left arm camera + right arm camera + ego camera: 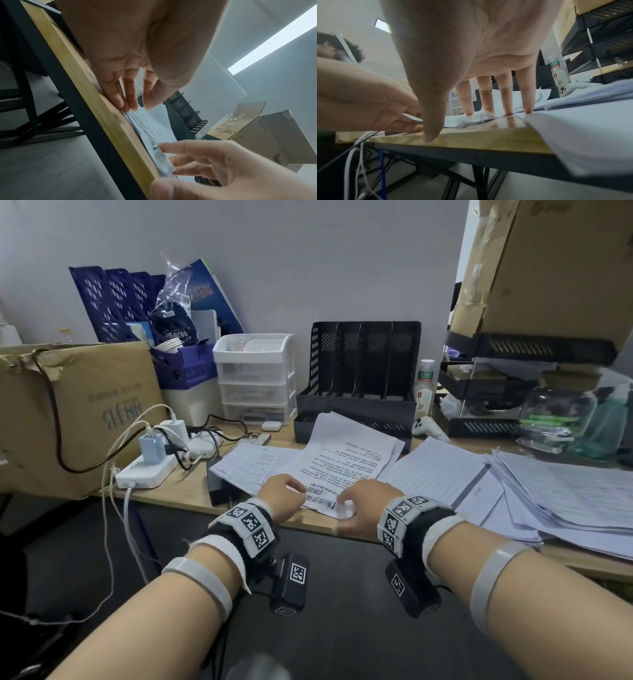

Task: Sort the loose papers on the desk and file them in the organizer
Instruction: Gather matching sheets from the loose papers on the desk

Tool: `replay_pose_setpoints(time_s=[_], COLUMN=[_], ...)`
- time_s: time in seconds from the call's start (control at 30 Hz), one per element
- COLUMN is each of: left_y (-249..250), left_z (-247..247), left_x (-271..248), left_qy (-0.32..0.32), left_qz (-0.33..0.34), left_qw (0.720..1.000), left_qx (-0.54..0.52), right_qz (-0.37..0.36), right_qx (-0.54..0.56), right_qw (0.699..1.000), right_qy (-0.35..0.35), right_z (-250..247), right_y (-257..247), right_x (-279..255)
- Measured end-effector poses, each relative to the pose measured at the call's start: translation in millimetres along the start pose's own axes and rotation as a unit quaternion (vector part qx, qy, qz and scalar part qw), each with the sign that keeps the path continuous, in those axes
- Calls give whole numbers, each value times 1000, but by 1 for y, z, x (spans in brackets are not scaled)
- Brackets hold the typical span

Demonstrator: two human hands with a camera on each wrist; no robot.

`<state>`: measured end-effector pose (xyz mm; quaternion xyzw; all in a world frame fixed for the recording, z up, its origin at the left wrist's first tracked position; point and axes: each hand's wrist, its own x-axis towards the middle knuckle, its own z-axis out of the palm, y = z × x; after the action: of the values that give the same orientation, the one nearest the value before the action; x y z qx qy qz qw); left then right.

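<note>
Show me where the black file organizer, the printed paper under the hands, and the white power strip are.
black file organizer (356,409), head view, front wall
printed paper (346,455), head view, middle of sheet
white power strip (144,474), head view, top face

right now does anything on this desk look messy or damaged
Yes. The printed white sheets under both hands lie fanned and skewed, their far ends riding up on the black mesh file organizer's front lip. The near corner is crumpled under the right hand. The brown cardboard box at the left has a torn top edge.
</note>
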<state>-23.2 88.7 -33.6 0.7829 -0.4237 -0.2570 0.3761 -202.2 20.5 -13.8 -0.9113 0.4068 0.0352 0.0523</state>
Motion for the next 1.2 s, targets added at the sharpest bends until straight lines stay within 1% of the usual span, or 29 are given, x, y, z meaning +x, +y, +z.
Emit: replay_pose_setpoints(time_s=[0.07, 0.1, 0.2, 0.27, 0.33, 0.4, 0.47, 0.53, 0.57, 0.6, 0.63, 0.67, 0.7, 0.73, 0.77, 0.8, 0.83, 0.87, 0.9, 0.93, 0.97, 1.0, 1.03, 1.07, 1.1, 1.13, 1.2], left_y=[0, 0, 2, 5, 11, 20, 29, 39, 44, 49, 54, 59, 63, 67, 71, 73, 75, 76, 76, 75, 74, 72, 71, 70, 69, 69, 68], left_z=[3, 3, 6, 6, 6, 5, 5, 3, 3, 5, 8, 14, 21, 28, 34, 39, 39, 36, 31, 25, 18, 9, 1, -6, -11, -15, -21], left_x=[0, 0, 0, -2, -6, -10, -12, -18, -22, -27, -31, -36, -40, -45, -47, -45, -43, -42, -40, -38, -37, -37, -38, -37, -37, -37, -38], left_qy=[-5, -7, -8, 5, 21, 52, 109, 179, 183, 147, 77, -6, -76, -115, -117, -96, -60, -22, 5, 15, 8, -7, -22, -35, -44, -54, -79], left_qz=[2, 3, 10, 20, 35, 60, 88, 127, 146, 158, 165, 173, 183, 201, 223, 243, 247, 237, 217, 196, 173, 154, 142, 136, 133, 131, 126], left_qw=[1000, 999, 998, 995, 989, 982, 973, 960, 958, 964, 973, 977, 974, 968, 962, 955, 948, 942, 938, 933, 926, 918, 912, 907, 904, 901, 897], left_qx=[-21, -34, -69, -102, -140, -170, -183, -174, -163, -154, -142, -124, -105, -97, -106, -140, -190, -236, -271, -302, -334, -366, -385, -396, -403, -409, -416], right_qz=[-18, -22, -23, -22, -7, 12, 33, 61, 73, 76, 69, 57, 36, 11, -12, -38, -62, -81, -90, -86, -66, -23, 38, 99, 140, 157, 133], right_qx=[-16, -16, 5, 25, 67, 136, 190, 208, 225, 263, 305, 342, 368, 382, 399, 430, 456, 458, 438, 415, 395, 364, 321, 281, 270, 291, 397], right_qw=[1000, 1000, 998, 996, 988, 968, 941, 920, 907, 889, 866, 846, 837, 837, 841, 842, 841, 847, 858, 869, 876, 885, 892, 896, 895, 893, 878], right_qy=[-6, 5, 55, 87, 137, 210, 277, 327, 348, 368, 390, 404, 404, 391, 364, 325, 284, 259, 254, 256, 267, 290, 317, 329, 327, 305, 233], right_z=[3, 6, 16, 18, 13, 3, -11, -28, -36, -45, -52, -59, -63, -66, -68, -69, -71, -74, -78, -82, -86, -90, -92, -94, -93, -92, -87], right_y=[-1, -2, -2, 1, 8, 17, 28, 36, 40, 42, 42, 39, 33, 26, 19, 11, 6, 4, 6, 10, 18, 27, 38, 48, 58, 65, 77], right_x=[-5, -5, -11, -17, -21, -22, -21, -25, -25, -28, -29, -31, -33, -33, -34, -37, -40, -43, -46, -50, -51, -54, -55, -58, -59, -62, -64])
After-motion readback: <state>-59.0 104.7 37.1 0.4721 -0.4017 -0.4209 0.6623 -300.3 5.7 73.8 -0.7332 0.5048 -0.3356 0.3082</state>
